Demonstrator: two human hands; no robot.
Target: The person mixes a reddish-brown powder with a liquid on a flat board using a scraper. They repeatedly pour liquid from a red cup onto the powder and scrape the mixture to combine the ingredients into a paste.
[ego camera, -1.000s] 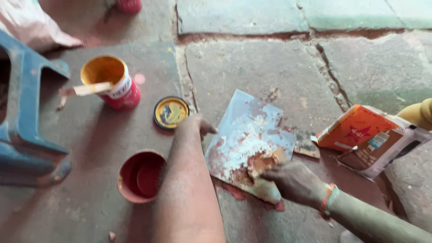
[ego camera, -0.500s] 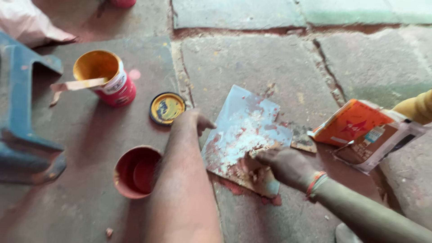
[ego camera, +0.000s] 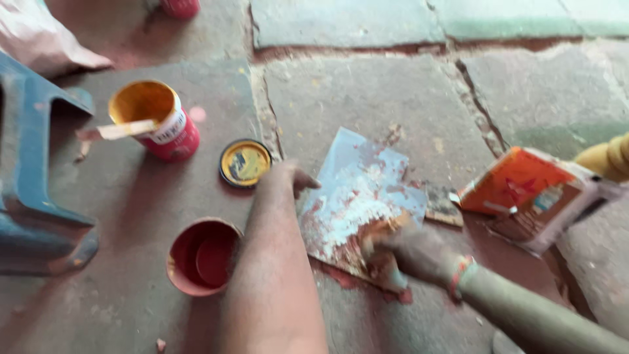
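Flat square tile (ego camera: 357,190), pale blue, paint-crusted, lies on rough stone floor (ego camera: 373,98), one corner pointing away. Left hand (ego camera: 285,180) steadies near edge, fingers' spread unclear. Right hand (ego camera: 416,252) fingers closed on brownish scrap (ego camera: 380,233).

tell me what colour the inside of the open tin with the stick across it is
Yellow-orange inside, red outside; the tin shows in the head view.

The floor (ego camera: 367,98) is made of large grey stone slabs, worn and dusty, with reddish stains in places. Rough, cracked joints run between the slabs, some filled with reddish-brown grit. The slabs along the far edge have a greenish tint. At the left stands a blue plastic stool (ego camera: 33,190), only partly in view. The light is soft and even, without hard shadows.
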